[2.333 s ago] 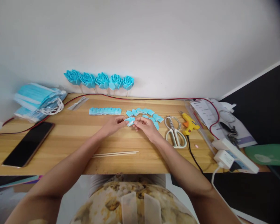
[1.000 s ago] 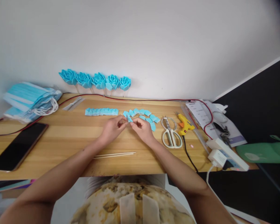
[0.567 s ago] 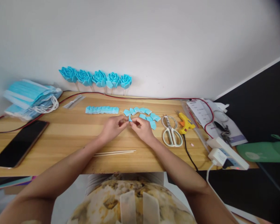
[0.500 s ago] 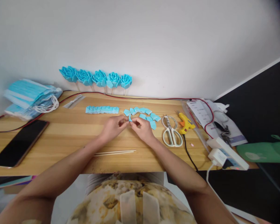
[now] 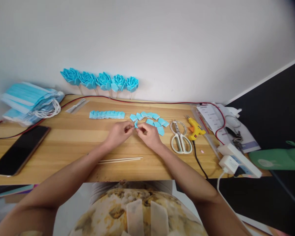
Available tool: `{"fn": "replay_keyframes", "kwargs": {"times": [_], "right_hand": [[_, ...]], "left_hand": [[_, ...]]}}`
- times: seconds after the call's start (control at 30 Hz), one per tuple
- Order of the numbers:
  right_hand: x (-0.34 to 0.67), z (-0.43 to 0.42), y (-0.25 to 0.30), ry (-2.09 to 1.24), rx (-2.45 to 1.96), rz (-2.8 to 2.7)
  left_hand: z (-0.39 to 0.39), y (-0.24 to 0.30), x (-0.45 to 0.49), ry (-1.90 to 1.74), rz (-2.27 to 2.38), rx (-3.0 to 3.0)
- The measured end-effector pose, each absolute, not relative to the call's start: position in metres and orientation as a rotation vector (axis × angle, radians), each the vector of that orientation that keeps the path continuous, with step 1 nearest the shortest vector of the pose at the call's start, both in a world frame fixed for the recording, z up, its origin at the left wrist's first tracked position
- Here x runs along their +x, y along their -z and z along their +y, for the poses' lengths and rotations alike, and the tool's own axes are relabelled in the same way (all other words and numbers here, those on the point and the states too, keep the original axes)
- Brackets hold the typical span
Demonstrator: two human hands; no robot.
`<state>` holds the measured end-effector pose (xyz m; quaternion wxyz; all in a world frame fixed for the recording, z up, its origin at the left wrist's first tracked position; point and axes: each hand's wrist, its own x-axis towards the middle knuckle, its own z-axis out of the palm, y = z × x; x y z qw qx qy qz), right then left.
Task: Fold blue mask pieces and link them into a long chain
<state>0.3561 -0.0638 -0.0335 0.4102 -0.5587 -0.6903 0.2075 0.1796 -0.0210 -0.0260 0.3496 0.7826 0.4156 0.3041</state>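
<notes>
My left hand and my right hand meet over the middle of the wooden table. Both pinch one small blue fabric piece between their fingertips. Just behind them lie several loose blue cut pieces in an arc. A row of folded blue pieces lies to their left. Thin wooden sticks rest on the table close to my body.
Several blue fabric roses lean on the wall. A stack of blue face masks and a black phone lie left. White scissors, a yellow glue gun, papers and a white power strip lie right.
The blue piece between my fingers has been folded smaller, from a wide flat shape to a narrow one. The hands stay at the same spot.
</notes>
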Motion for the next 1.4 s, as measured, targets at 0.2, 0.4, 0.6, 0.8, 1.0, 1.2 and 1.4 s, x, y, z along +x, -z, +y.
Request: {"fn": "replay_keyframes", "kwargs": {"times": [0.2, 0.4, 0.6, 0.8, 1.0, 1.2, 1.4], "right_hand": [[0.356, -0.064, 0.033, -0.548, -1.419, -1.731], [0.356, -0.064, 0.03, -0.622, -1.412, -1.664], [0.36, -0.061, 0.024, -0.996, -1.341, -1.368], [0.361, -0.061, 0.024, -1.13, -1.255, -1.317], [0.359, -0.062, 0.022, -1.225, -1.199, -1.326], [0.358, -0.063, 0.02, -0.986, -1.364, -1.47], [0.358, -0.062, 0.022, -1.11, -1.316, -1.434]], "left_hand": [[-0.021, 0.026, 0.18, -0.798, 1.071, 1.994], [-0.019, 0.026, 0.181, -0.821, 1.051, 1.912], [-0.012, 0.021, 0.178, -0.92, 0.967, 1.548], [-0.012, 0.017, 0.18, -0.762, 0.885, 1.473], [-0.014, 0.017, 0.18, -0.722, 0.887, 1.52], [-0.015, 0.022, 0.181, -0.705, 0.871, 1.568], [-0.013, 0.023, 0.179, -0.722, 0.865, 1.566]]}}
